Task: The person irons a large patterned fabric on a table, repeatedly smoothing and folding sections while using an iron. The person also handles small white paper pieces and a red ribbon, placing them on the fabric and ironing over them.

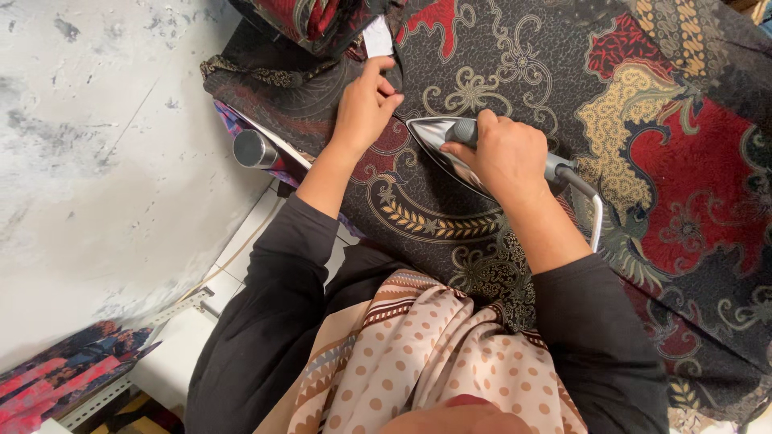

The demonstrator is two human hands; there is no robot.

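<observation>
**Inspector:** Head view, the only one on file. Your right hand is clamped around the grey handle of the iron, fingers wrapped fully over it. The polished body lies under your palm, its pointed nose aimed toward your other hand, and the soleplate appears flat on the patterned batik cloth.

**Operator:** And my left?

**Inspector:** Your left hand lies just ahead of the iron's nose, fingers together and pressed down on the dark fabric, the thumb toward the iron. It grips nothing; it pins and flattens. Just beyond your fingertips sits a small white label, next to a gathered bunch of red and dark cloth.

**Operator:** Which step would you log?

**Inspector:** Pressing in hand, in my judgement: the iron is down and the cloth is being held taut before it. The cord trails off behind your right wrist.

**Operator:** What does the following stroke ask of me?

**Inspector:** As I read it, a clear path. The nose is very near your left thumb, so shift that hand before the iron advances, and keep the cloth flat.

**Operator:** Anything else?

**Inspector:** A round metal tube end lies outboard of your left forearm, at the board's edge, beside the mottled grey wall.
</observation>
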